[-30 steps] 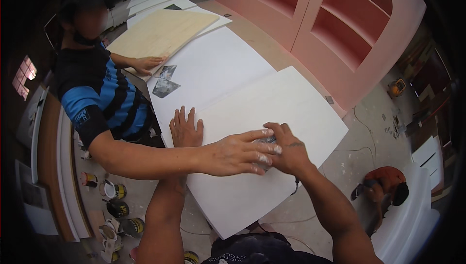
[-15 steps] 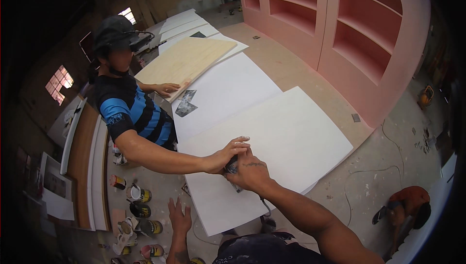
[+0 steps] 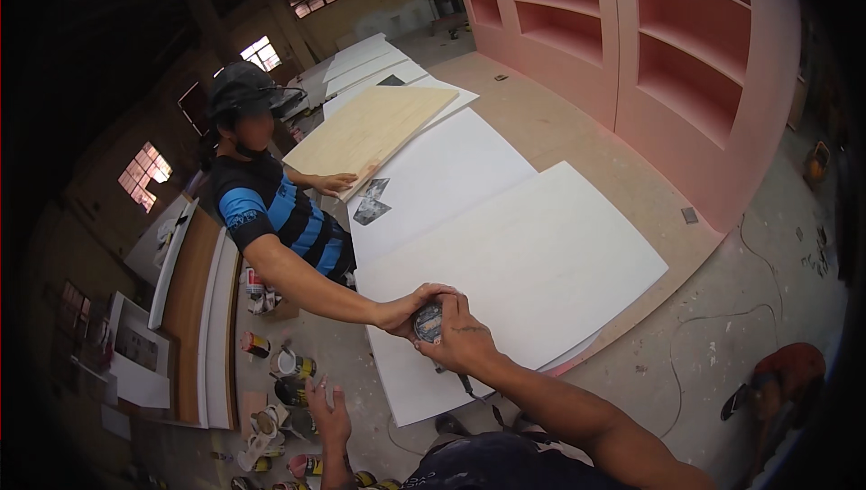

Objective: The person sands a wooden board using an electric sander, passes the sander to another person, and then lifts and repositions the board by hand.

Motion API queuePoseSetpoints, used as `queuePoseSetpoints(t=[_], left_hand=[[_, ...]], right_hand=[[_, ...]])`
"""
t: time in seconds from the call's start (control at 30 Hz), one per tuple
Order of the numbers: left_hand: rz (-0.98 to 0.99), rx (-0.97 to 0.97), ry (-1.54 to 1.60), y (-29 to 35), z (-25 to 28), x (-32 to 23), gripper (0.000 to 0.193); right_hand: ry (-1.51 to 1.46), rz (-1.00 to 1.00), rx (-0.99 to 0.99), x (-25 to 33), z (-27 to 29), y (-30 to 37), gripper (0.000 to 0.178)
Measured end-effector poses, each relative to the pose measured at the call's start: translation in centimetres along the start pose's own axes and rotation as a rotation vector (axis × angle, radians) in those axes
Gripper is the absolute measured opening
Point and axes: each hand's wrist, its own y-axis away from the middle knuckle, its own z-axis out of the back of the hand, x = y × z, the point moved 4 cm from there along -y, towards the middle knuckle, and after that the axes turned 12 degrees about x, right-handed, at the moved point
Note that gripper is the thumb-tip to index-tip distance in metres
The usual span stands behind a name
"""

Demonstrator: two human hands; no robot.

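My right hand is wrapped round a corded palm sander, its round dusty top showing between the fingers. A co-worker's hand reaches in from the left and grips the same sander. The tool is over the near part of a white panel; whether its pad touches the surface is hidden. From its near side a dark cord hangs past the panel's edge. My left hand is held beside the panel, holding nothing, with the fingers apart and slightly bent.
A co-worker stands at the left, one hand on a pale wooden board. Dark scraps lie on another white panel. Paint cans crowd the floor at left. A pink shelf unit stands behind; another person crouches at right.
The view has shifted, so most things appear farther right. The sander has turned so its round top shows more. My left hand's fingers are more bent.
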Motion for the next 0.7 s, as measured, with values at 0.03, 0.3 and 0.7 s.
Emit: queuePoseSetpoints(t=[0.03, 0.3, 0.7], left_hand=[[-0.064, 0.004, 0.026, -0.5, -0.3, -0.9, 0.052], [-0.314, 0.056, -0.019, -1.4, -0.8, -9.1, 0.05], [-0.62, 0.109, -0.056, 2.0, -3.5, -14.9, 0.048]], right_hand=[[-0.009, 0.001, -0.007, 0.0, -0.1, 0.0, 0.095], [-0.083, 0.187, -0.104, -2.7, -1.7, 0.4, 0.092], [0.483, -0.095, -0.108, -9.9, -3.6, 2.0, 0.071]])
